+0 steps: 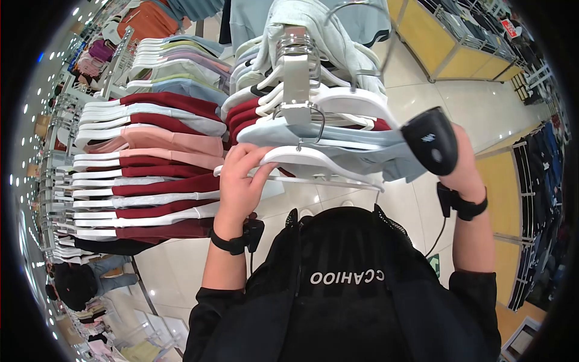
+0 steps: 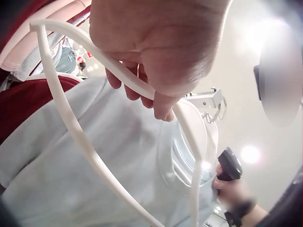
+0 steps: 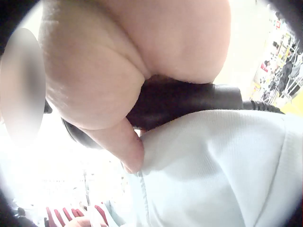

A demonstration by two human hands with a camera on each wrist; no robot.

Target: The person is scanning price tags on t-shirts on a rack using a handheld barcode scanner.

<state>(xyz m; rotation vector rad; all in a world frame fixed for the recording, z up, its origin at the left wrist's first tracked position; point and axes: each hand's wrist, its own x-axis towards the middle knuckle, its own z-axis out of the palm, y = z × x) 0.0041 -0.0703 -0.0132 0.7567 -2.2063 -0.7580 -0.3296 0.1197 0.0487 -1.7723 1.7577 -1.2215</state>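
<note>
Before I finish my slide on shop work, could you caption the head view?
Left hand grips a bare white hanger; right hand holds a black handheld device beside pale blue garments.

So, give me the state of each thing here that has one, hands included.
Left hand, gripping the white hanger
white hanger, held, bare of clothes
Right hand, gripping the black scanner
black scanner, held; on or off can't be told
Light blue shirt, hanging from the metal rack
Maroon garments, hung up

White hangers (image 1: 268,107) on metal rail (image 1: 296,81)
</note>
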